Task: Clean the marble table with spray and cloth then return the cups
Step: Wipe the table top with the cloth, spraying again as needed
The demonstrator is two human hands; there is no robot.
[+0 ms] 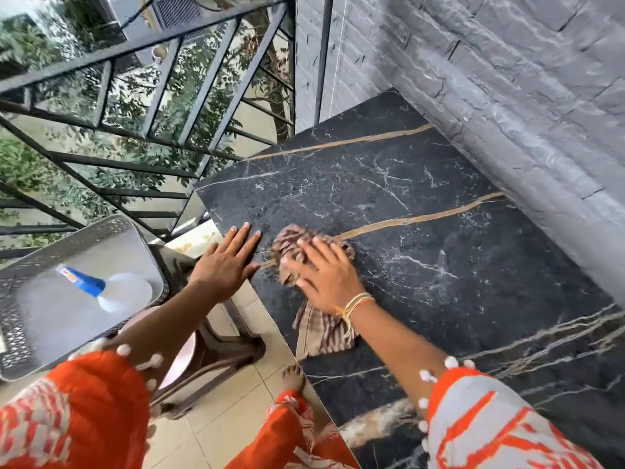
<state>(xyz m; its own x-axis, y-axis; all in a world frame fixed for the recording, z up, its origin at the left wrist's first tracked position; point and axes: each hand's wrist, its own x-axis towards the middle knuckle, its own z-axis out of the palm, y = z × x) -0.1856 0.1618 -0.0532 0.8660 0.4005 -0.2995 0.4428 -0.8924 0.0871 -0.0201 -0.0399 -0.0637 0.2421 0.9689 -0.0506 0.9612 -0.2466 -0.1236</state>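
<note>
A black marble table (pixel 422 170) with gold and white veins fills the right half of the view. On it lies a brown-and-white striped cloth (pixel 321 330), bunched under my right hand (pixel 324 275), whose spread fingers press down on it near the table's left edge. My left hand (pixel 226 262) rests flat with straight fingers on that same edge, just left of the cloth. A spray bottle (pixel 101 286) with a blue head lies on its side on a low stool to the left. No cups are in view.
The dark patterned stool (pixel 20 299) stands at lower left by a black metal railing (pixel 162 106). A grey stone wall (pixel 507 96) runs along the table's far right side. Beige floor tiles (pixel 233 411) and my bare foot (pixel 292 379) lie below the table edge.
</note>
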